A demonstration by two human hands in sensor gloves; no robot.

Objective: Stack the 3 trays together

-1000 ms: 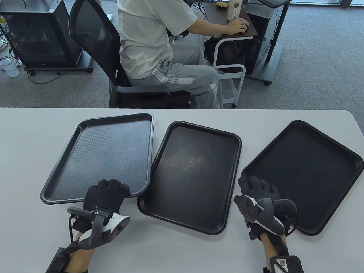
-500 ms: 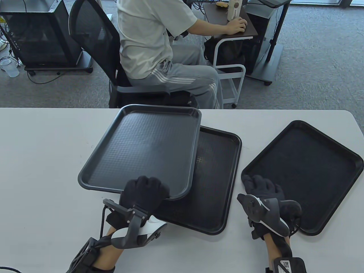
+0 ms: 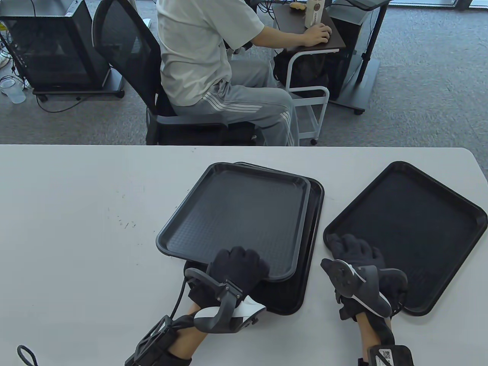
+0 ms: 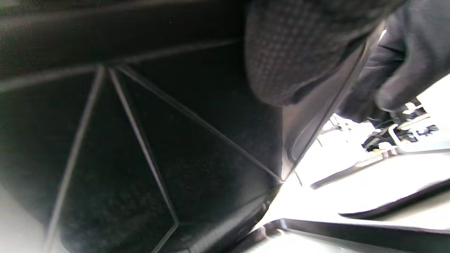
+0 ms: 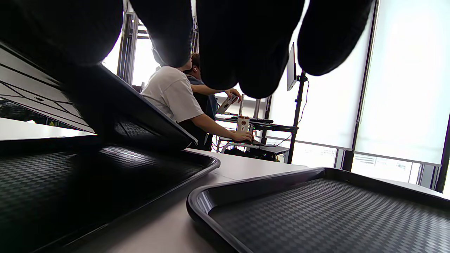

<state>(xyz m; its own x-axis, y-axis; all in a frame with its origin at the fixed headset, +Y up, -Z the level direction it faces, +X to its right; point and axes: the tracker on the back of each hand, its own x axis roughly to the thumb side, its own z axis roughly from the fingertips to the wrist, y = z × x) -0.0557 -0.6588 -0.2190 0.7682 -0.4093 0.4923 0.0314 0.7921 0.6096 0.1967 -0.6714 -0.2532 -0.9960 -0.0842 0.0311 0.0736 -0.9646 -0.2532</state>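
Left hand (image 3: 239, 267) grips the near edge of the grey tray (image 3: 236, 217), fingers curled over the rim; the tray is held above the middle tray (image 3: 305, 263), overlapping most of it but skewed and offset toward the left, so the middle tray's right side and near corner show beyond it. Right wrist view shows the grey tray tilted, its far end raised off the middle tray (image 5: 105, 182). Left wrist view: ribbed underside of the held tray (image 4: 140, 140) fills most of the view, gloved fingers (image 4: 397, 70) at top right. Right hand (image 3: 354, 253) rests on the near-left corner of the right tray (image 3: 411, 228), which lies flat on the white table (image 3: 76, 228), just beside the middle tray with a narrow gap between them; whether this hand actually clasps the rim I cannot tell. Right wrist view: fingertips (image 5: 246, 52) hang over the right tray's corner (image 5: 316, 214). Beyond the table, a seated person (image 3: 206, 57) in an office chair (image 3: 126, 49)
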